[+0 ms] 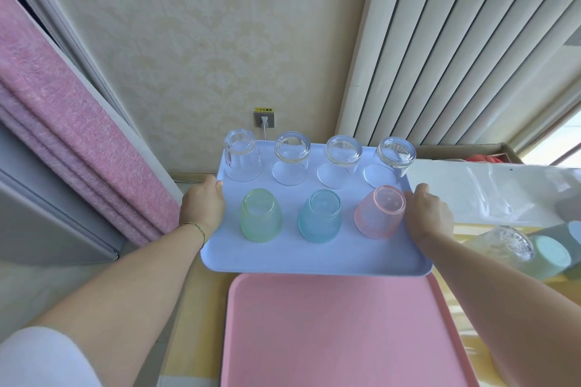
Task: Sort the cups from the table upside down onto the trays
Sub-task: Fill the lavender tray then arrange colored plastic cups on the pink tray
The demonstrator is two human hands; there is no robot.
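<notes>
Gripping the blue tray [314, 258] by its two short edges, we have our left hand [204, 204] and right hand [429, 214] each clasped on the rim. Our thumbs are on top and the other fingers are hidden beneath. It seems raised, with its near edge overlapping the pink tray [339, 333].

How do we expect it to handle, loaded like that?

Heavier than it looks, we'd judge. Four clear glasses [290, 157] stand in the far row, then a green cup [260, 215], a blue cup [320, 216] and a pink cup [379, 212] nearer us, all mouth-down. The tray looks like smooth plastic, so they could slide or topple if we tilt it. We'd keep it level.

And the ones left over?

A cut-glass cup [509, 242] and a teal cup [551, 256] appear to lie on their sides on the table [195, 339], to our right. We'd take the glass one round its body, since it's likely hefty, slick and breakable.
</notes>
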